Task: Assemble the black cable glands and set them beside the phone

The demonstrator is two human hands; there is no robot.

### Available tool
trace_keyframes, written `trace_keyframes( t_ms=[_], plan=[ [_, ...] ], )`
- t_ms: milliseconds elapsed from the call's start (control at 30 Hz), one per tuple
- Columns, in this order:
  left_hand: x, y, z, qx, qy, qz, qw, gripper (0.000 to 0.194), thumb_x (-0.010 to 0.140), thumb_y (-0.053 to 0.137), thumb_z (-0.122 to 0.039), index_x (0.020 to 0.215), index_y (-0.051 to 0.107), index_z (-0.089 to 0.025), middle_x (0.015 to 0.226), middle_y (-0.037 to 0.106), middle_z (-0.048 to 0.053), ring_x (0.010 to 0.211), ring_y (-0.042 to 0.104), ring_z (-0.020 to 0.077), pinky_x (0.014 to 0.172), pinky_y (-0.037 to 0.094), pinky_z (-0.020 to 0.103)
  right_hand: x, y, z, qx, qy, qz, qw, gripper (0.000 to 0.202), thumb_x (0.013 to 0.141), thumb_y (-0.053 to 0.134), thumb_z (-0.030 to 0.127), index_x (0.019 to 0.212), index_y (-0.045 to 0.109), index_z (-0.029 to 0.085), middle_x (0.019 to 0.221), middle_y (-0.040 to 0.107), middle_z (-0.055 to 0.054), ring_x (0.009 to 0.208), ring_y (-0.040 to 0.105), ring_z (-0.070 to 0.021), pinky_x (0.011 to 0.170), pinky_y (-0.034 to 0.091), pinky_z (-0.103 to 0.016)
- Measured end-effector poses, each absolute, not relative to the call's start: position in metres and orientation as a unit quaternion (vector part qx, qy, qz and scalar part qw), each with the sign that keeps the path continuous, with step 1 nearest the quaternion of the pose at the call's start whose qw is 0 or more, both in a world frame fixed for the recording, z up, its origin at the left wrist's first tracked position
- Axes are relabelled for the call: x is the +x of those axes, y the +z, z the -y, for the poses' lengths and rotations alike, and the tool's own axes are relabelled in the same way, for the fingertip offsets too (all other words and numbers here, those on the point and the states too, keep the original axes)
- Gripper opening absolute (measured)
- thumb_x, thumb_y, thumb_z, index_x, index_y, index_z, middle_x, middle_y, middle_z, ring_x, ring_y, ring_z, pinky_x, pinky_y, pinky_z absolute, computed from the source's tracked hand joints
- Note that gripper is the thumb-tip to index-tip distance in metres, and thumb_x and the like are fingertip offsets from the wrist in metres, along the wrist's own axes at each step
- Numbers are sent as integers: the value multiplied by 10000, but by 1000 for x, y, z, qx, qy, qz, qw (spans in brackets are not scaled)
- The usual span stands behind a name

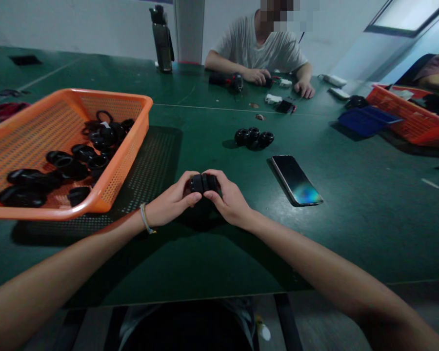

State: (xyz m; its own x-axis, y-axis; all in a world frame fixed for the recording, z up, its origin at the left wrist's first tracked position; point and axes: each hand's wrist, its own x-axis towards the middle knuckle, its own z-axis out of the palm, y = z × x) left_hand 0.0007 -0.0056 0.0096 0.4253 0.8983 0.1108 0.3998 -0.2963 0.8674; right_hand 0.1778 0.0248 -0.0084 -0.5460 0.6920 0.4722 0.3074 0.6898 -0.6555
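Between my two hands, just above the green table, is a black plastic fitting (204,184) with a narrow seam around its middle. My left hand (175,197) grips its left end, thumb in front and fingers behind. The right end is held by my right hand (230,197) in the same way. Beyond my hands, a small cluster of similar black fittings (254,137) stands on the table. The orange basket (146,109) on the left holds several more black parts and a few dark rings.
A smartphone (296,180) lies right of my hands. Across the table (351,219), a person (256,44) handles small parts beside a power drill (227,82). A bottle (163,41) stands at the back. A blue tray (368,119) and another orange basket (417,119) sit far right.
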Motion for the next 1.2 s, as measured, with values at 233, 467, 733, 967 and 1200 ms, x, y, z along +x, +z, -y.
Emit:
trace_keyframes(
  t_ms=[233,467,733,967,1200],
  plan=[
    [4,5,6,686,318,-391,525,309,859,383,-477,874,376,-169,661,423,-38,541,391,100,505,353,229,182,-10,-32,-258,183,875,366,539,866,248,626,1085,442,173,989,615,-121,877,595,-221,775,498,-388],
    [6,8,9,734,334,-441,393,272,858,373,-386,969,407,-139,781,470,16,682,467,141,654,422,281,177,-7,-22,-293,229,847,380,499,876,270,605,1084,423,178,1005,609,-128,883,607,-228,747,501,-383],
    [3,7,3,799,284,-464,255,346,820,459,-333,1099,385,-143,1032,523,107,931,538,228,842,441,367,172,-3,-7,-383,326,780,372,315,900,351,461,1029,439,187,836,627,-67,700,607,-188,599,474,-314],
    [1,8,0,795,292,-466,255,386,800,495,-366,1103,403,-146,1000,537,91,887,544,220,815,445,360,173,-3,-12,-376,304,796,365,405,889,324,538,1036,443,181,838,625,-70,688,603,-186,595,467,-309],
    [5,4,5,704,341,-414,465,420,838,398,-504,1052,388,-143,684,447,-34,580,438,114,576,385,248,180,-9,-28,-287,200,855,382,536,855,275,641,1062,464,184,978,617,-110,876,593,-219,757,486,-371]
  ],
)
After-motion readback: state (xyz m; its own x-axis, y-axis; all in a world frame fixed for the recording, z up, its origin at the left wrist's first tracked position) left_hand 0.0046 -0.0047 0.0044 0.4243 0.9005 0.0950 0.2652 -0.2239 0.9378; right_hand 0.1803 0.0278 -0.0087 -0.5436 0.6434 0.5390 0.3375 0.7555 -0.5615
